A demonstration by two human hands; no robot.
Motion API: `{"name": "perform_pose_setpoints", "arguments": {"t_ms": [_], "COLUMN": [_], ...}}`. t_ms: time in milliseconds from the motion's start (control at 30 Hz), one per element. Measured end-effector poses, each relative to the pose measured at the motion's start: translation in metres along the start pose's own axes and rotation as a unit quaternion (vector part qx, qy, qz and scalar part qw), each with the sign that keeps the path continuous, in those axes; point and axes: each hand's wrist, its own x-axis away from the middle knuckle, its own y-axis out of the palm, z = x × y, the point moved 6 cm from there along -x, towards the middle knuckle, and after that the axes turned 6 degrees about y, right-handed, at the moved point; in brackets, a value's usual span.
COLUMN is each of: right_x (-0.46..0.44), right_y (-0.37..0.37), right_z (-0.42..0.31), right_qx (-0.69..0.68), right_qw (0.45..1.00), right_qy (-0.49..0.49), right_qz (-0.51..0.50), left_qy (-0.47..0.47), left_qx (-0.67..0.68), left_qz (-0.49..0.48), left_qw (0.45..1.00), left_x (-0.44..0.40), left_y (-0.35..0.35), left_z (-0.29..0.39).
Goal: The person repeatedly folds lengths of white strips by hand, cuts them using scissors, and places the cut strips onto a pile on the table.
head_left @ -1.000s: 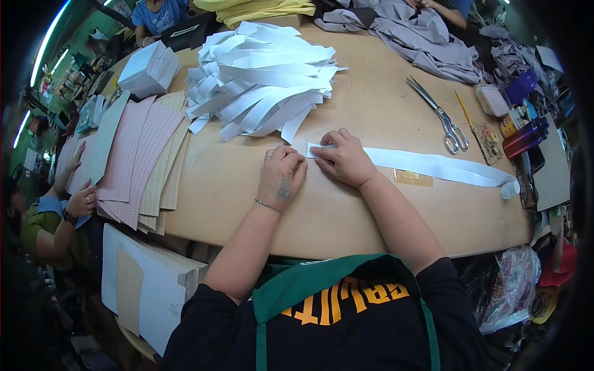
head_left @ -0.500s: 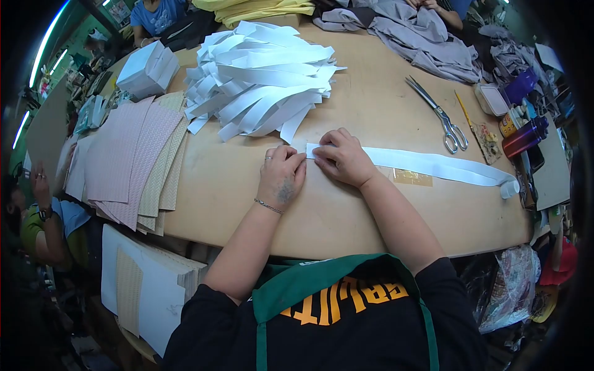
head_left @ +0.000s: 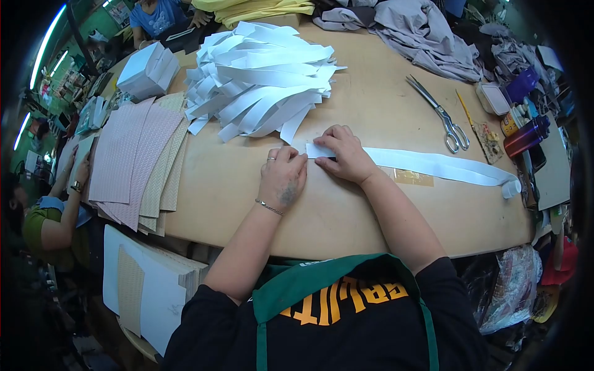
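Fingers (head_left: 328,142) of right hand (head_left: 345,154) rest apart on white strip (head_left: 433,165), long axis running rightward along surface (head_left: 328,222); left hand (head_left: 284,178) bunched by its near end, grip undeterminable

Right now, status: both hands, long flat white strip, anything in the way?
Right hand on long flat white strip, which runs rightward to a rolled end. Left hand by strip's other end, contact unclear. Silver metal scissors beyond, clear of strip.

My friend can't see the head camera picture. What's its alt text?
A person's right hand rests on one end of a long white strip, left hand close by, on a tan table. A heap of white strips lies beyond, scissors to the right.
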Motion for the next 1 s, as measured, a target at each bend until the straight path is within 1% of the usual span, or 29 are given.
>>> {"name": "perform_pose_setpoints", "arguments": {"t_ms": [100, 300, 400, 700, 1000], "right_x": [-0.0003, -0.0022, -0.0022, -0.0012, 0.0008], "right_y": [0.0001, -0.0024, 0.0019, -0.0002, 0.0002], "right_z": [-0.0013, 0.0002, 0.0025, 0.0001, -0.0066], "right_qx": [0.028, -0.004, 0.021, 0.016, 0.063], "right_qw": [0.999, 0.999, 0.999, 1.0, 0.998], "right_qy": [0.019, 0.033, 0.027, 0.012, 0.0], "right_qz": [-0.025, -0.006, -0.036, -0.021, -0.014], "left_qy": [-0.002, 0.001, -0.002, -0.015, -0.015], "left_qx": [0.0, 0.004, 0.005, 0.005, 0.002], "left_qz": [-0.004, 0.001, -0.003, -0.011, -0.007], "left_qw": [1.0, 1.0, 1.0, 1.0, 1.0], "left_x": [-0.0007, 0.0003, -0.0002, 0.0003, 0.0009], "left_y": [-0.0017, 0.0005, 0.0, 0.0, 0.0009], "left_z": [0.0013, -0.001, -0.0004, -0.0007, -0.0011]}}
